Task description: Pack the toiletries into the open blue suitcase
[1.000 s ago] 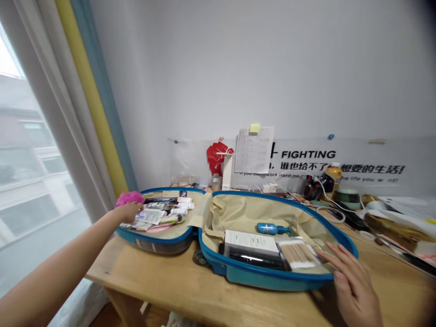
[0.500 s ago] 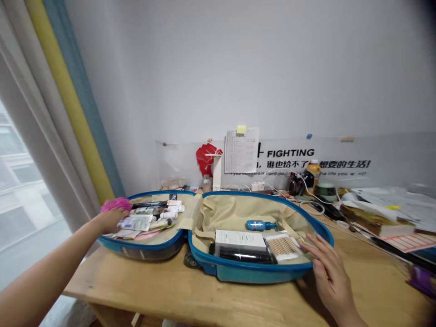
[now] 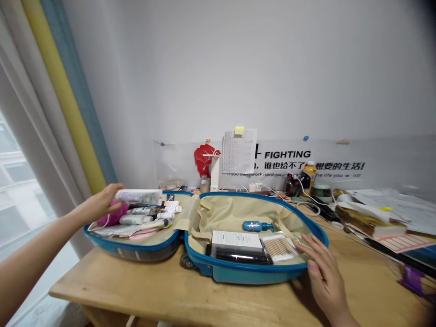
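A small blue suitcase (image 3: 259,274) lies open on the wooden table. Above its left half, my left hand (image 3: 104,200) is closed on one end of a long white packet (image 3: 139,196), its print smeared by motion. Beneath are a pink bath puff (image 3: 114,213), several small bottles and tubes, and a small white-capped bottle (image 3: 165,215). My right hand (image 3: 323,272) rests open, fingers spread, on the right rim. Nearest to it lies a clear pack of cotton swabs (image 3: 279,247). A white box (image 3: 235,240), a black glossy case (image 3: 240,255) and a blue pump bottle (image 3: 257,226) share that half.
Behind the suitcase stand a white lamp-like post (image 3: 215,173) and a small jar (image 3: 204,183). At right are cables, a yellow-labelled bottle (image 3: 309,175), a green jar (image 3: 322,193) and loose papers (image 3: 391,209). A curtain (image 3: 64,113) hangs at left.
My left hand has lifted the white packet up from the left half of the suitcase. My right hand stays on the rim. The view has shifted slightly.
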`<state>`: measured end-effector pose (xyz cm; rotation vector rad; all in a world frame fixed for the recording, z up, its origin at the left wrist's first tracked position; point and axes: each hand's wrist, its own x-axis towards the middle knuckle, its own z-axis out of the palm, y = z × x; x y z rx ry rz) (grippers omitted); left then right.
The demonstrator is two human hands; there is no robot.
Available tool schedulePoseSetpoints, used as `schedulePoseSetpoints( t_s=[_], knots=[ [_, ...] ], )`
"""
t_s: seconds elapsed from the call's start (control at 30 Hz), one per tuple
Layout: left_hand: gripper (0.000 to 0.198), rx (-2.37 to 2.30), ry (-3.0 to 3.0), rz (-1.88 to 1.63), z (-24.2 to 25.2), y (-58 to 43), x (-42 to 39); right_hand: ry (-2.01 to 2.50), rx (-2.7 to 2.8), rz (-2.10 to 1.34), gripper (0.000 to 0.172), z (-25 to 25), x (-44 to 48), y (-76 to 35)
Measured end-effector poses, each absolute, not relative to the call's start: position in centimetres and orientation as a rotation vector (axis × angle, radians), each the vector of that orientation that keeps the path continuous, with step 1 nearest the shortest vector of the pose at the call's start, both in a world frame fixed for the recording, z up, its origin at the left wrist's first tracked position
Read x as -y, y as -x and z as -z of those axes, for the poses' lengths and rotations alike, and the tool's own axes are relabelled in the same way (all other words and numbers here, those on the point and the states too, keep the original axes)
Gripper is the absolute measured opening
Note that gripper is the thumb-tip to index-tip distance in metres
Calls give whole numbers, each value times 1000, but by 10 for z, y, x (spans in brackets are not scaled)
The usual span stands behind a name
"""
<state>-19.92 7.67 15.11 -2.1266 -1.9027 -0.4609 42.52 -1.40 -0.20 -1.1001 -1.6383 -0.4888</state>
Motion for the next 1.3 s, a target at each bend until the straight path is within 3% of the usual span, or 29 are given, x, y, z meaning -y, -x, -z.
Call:
schedulePoseSetpoints(
  t_s=[0.2, 0.53, 1.07, 1.3],
  knots=[
    [56, 1894, 2463, 325, -180, 53, -84, 1100, 1638, 479, 31, 6, 13, -427],
    [41, 1579, 2689, 114, -111, -144, -150, 1096, 1659, 514, 32, 3, 16, -424],
    [35, 1721, 3016, 200, -59, -209, -161, 1109, 1657, 489, 31, 2, 18, -424],
    [36, 1672, 3176, 284, -61, -211, -155, 1114, 1682, 510, 32, 3, 16, -426]
  ],
)
